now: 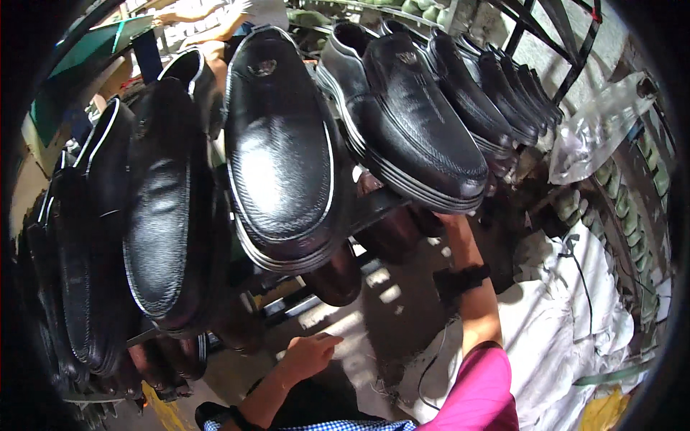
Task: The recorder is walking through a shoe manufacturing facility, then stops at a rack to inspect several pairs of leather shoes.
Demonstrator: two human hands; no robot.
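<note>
Black leather slip-on shoes stand in a row on a dark metal rack right in front of me. One shoe (277,144) with a small metal ornament faces me at the middle, with another black shoe (424,122) to its right. My right hand (451,221) reaches up to the toe of that right-hand shoe; its fingers are hidden behind the sole. A dark band circles that wrist. Lower down, my left hand (309,355) hovers below the rack, apart from the shoes. Its fingers are curled, one pointing right, and nothing shows in them.
Brown shoes (334,280) sit on a lower level of the rack. More black shoes (158,215) extend leftward. White sacks (546,309) lie at the right, below a clear plastic bag (600,133). Greenish shoe-shaped pieces (632,208) line the far right. What looks like another person's arm (215,32) shows at the top.
</note>
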